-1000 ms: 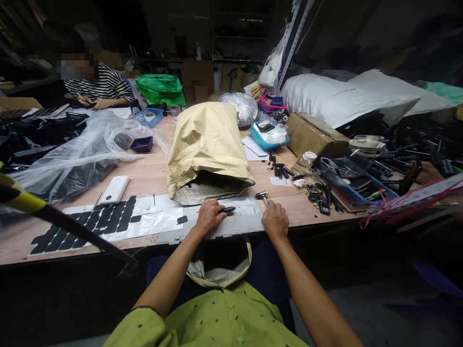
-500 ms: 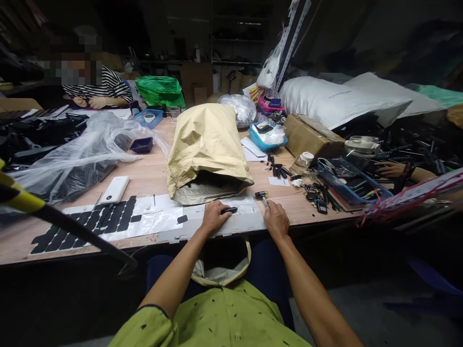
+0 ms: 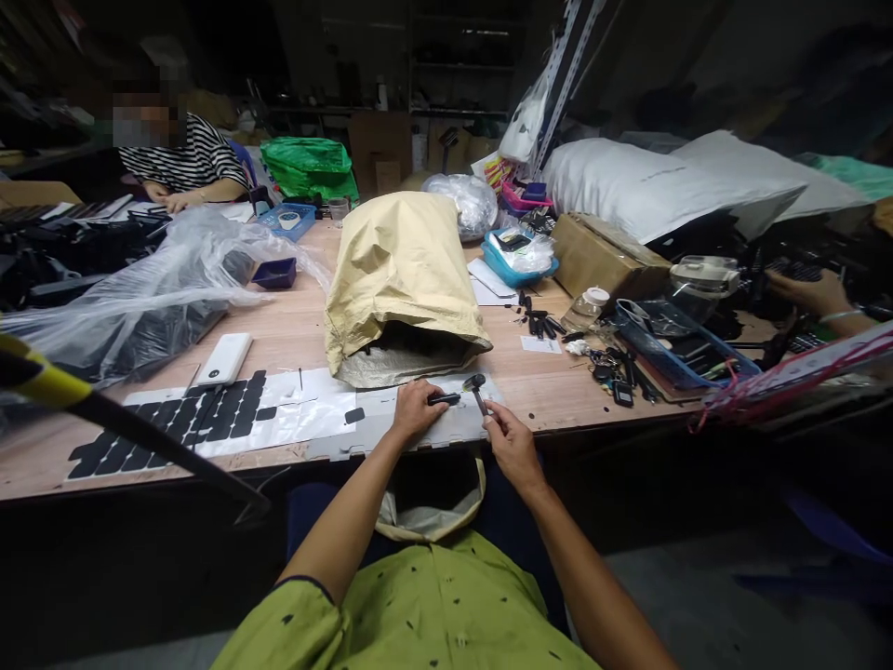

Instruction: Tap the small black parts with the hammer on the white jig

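Observation:
My left hand (image 3: 413, 409) rests on a white sheet (image 3: 313, 414) at the table's near edge, fingers closed on a small black stick-like part (image 3: 444, 398). My right hand (image 3: 508, 439) is lifted just above the sheet and grips the handle of a small hammer (image 3: 477, 389), whose head hovers right beside the black part. A tan paper sack (image 3: 401, 274) lies open-mouthed directly behind both hands. Black pads (image 3: 188, 423) cover the left stretch of the sheet.
A white power bank (image 3: 223, 359) and a clear plastic bag (image 3: 146, 288) lie left. Small black parts (image 3: 539, 324), keys (image 3: 614, 372), a blue tray (image 3: 680, 349) and a cardboard box (image 3: 604, 256) sit right. A person in stripes (image 3: 182, 166) sits far left; another person's hand (image 3: 813, 290) works far right.
My right hand picked the small hammer up off the table and carried it left toward the black part. My left hand stayed put on the part.

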A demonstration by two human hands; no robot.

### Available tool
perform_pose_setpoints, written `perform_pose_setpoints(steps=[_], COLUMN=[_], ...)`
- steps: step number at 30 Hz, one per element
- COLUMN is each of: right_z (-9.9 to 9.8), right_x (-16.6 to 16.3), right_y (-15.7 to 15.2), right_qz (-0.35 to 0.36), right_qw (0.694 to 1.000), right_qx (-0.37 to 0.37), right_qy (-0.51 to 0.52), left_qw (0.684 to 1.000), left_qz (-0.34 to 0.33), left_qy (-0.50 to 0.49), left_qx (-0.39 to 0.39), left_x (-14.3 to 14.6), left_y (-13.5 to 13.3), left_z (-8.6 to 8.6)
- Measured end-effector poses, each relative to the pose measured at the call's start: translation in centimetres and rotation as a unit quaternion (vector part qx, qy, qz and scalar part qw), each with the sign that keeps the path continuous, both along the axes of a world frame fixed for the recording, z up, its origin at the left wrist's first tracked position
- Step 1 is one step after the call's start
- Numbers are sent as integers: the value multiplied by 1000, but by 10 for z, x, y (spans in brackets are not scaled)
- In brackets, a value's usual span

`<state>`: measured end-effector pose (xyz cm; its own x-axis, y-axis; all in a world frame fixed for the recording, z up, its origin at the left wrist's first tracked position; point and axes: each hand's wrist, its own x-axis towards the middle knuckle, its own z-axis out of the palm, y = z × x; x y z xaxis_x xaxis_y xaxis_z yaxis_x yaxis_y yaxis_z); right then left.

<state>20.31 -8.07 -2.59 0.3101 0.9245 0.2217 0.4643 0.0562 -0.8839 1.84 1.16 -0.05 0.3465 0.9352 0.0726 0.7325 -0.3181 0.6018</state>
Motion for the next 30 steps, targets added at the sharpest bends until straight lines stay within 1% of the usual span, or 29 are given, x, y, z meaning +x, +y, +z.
perform_pose_setpoints(steps=[4, 8, 11, 14, 16, 18, 20, 22, 25, 27, 30], right_z=[11, 17, 21, 23, 22, 18, 13, 11, 11, 12, 11], right_x=[-10, -13, -13, -18, -24, -27, -23, -12, 16, 36, 57], right_y=[-2, -2, -3, -3, -3, -3, -1, 1, 9, 16, 29], right_qz=[15, 33, 27, 35, 51, 67, 68, 47, -25, -86, -144], right_qw=[997, 991, 992, 993, 993, 993, 992, 991, 977, 952, 905], right_qx=[31, 23, 24, 49, 54, 42, 30, 26, 7, -37, -103], right_qy=[-72, -126, -123, -100, -88, -86, -97, -125, -211, -290, -386], left_qw=[1000, 1000, 1000, 1000, 1000, 1000, 1000, 999, 999, 999, 999], left_qz=[0, 4, 2, 5, 11, 15, 14, 11, 14, 16, 12], left_qy=[2, -3, -6, -5, -3, -6, -14, -21, -24, -22, -17], left_qx=[-6, -11, -15, -16, -18, -21, -24, -25, -23, -23, -26], left_x=[1, 2, 3, 4, 5, 5, 5, 5, 6, 7, 7], left_y=[-1, -2, -2, -3, -3, -3, -4, -4, -5, -5, -5], left_z=[2, 4, 4, 4, 4, 5, 5, 6, 6, 5, 3])
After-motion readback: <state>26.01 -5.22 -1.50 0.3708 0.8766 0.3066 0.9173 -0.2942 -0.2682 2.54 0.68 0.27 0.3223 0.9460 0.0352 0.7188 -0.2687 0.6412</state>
